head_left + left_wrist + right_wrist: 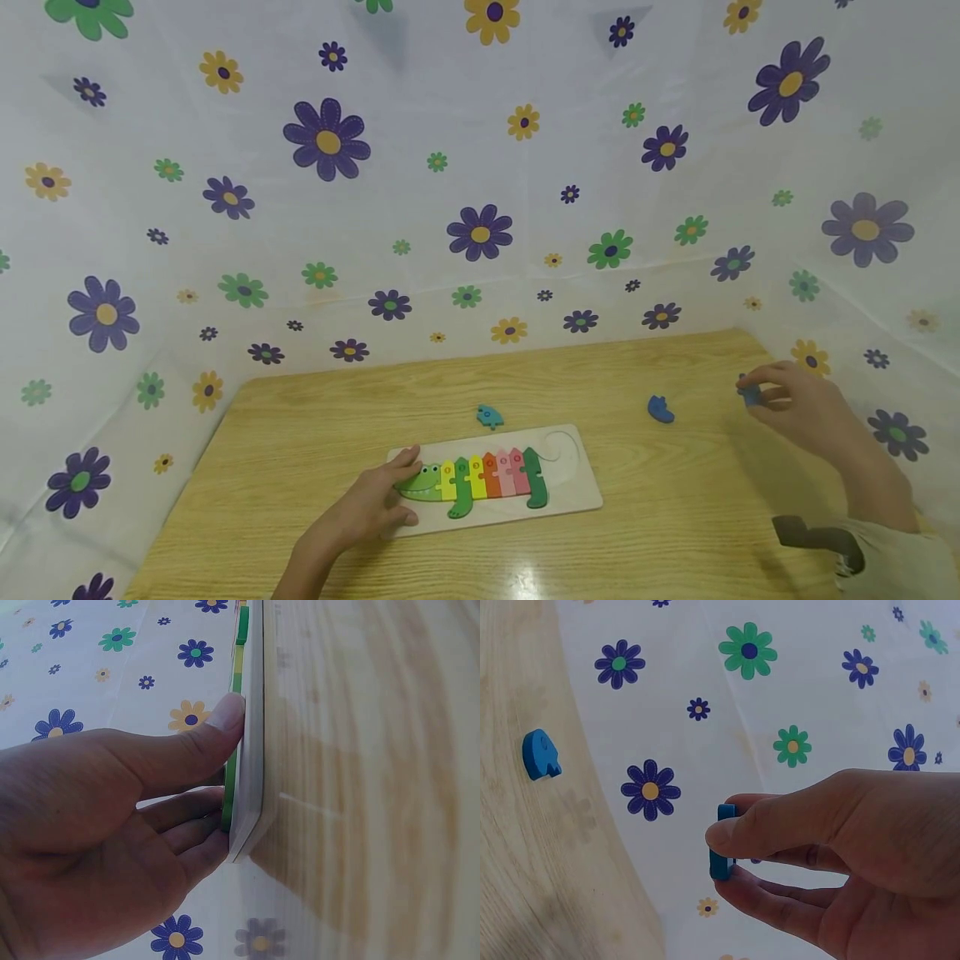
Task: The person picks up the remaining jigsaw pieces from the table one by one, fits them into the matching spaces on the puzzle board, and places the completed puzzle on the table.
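Currently R hand point(806, 412) pinches 1 blue pc point(750, 393), 2 loose pcs point(661, 409) on tbl point(675, 508).

1. We're in a curtained-off tabletop nook, looks like; home or studio, we honestly can't tell.
2. Flower-print white sheeting point(408, 108) walls us in from 9 through 12 to 3 o'clock.
3. Wood-grain table point(315, 425) at 6, crocodile puzzle point(492, 479) on top: kinda play-corner.

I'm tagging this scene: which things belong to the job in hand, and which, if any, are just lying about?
Job in hand:
puzzle board, touched by the left hand
crocodile pieces set in it
blue piece in the right hand
light-blue piece, loose
dark-blue piece, loose

Just surroundings:
wooden table
flowered cloth
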The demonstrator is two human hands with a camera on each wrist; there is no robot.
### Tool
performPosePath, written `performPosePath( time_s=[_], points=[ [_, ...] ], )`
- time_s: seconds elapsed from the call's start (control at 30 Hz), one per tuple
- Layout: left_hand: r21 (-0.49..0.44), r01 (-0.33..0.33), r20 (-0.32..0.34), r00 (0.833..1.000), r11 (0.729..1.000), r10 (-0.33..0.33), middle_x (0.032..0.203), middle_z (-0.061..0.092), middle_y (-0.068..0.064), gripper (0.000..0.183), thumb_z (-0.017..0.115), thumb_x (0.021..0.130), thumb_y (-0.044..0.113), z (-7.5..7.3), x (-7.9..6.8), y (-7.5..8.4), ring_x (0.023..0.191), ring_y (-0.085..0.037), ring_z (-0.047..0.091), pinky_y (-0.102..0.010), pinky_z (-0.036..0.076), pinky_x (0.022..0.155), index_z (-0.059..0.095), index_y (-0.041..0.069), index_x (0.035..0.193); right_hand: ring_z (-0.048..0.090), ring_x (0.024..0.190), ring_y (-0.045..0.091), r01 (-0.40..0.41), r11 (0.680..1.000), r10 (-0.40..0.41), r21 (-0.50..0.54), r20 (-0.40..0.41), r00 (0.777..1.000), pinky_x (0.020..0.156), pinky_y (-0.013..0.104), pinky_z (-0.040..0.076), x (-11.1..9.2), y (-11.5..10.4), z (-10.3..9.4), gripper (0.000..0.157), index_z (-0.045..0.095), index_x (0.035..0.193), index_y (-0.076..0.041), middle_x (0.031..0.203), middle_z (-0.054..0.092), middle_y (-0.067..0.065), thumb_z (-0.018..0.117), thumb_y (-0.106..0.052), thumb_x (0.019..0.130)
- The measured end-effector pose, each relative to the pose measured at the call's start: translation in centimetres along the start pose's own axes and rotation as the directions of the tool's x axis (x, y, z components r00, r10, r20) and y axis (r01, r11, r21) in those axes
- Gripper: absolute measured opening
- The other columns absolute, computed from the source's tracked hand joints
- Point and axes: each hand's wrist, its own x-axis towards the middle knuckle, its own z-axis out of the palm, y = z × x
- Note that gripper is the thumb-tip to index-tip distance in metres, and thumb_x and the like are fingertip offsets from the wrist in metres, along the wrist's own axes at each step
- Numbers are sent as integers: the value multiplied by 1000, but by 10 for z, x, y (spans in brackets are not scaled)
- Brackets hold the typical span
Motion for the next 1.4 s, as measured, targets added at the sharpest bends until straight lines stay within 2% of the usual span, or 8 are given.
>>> performPosePath(
  time_s=[0.5,0.77,1.27,1.4],
  points=[
    [-2,18,6,1000,1000,-18,164,31,-20,71,83,84,9,-1,1,2,152,-40,25,-58,26,120,51,-8,145,68,98,52,-10,999,9,-46,-14,1000,64,46,62,0,-11,-5,26,69,113,-2,124,59,28,75,2,88],
    [2,15,6,1000,1000,-15,164,31,-20,71,83,84,9,-1,0,2,152,-40,26,-58,26,120,51,-8,145,68,96,51,16,998,-18,-60,-32,999,61,44,62,-1,-14,-6,27,70,113,-1,123,59,28,76,4,87],
    [-1,23,5,1000,1000,-23,164,31,-20,71,83,84,9,0,0,4,152,-40,25,-58,25,120,51,-8,145,68,96,50,28,998,-30,-51,-43,999,65,42,63,-1,-21,-7,30,70,114,-1,124,59,26,77,6,85],
    [-1,22,4,1000,1000,-22,164,31,-20,71,83,85,9,-1,-1,4,152,-40,25,-58,25,120,51,-8,145,67,95,49,48,998,-50,-41,-49,998,65,37,63,-1,-23,-6,31,70,113,0,122,59,25,77,8,84]
  ],
)
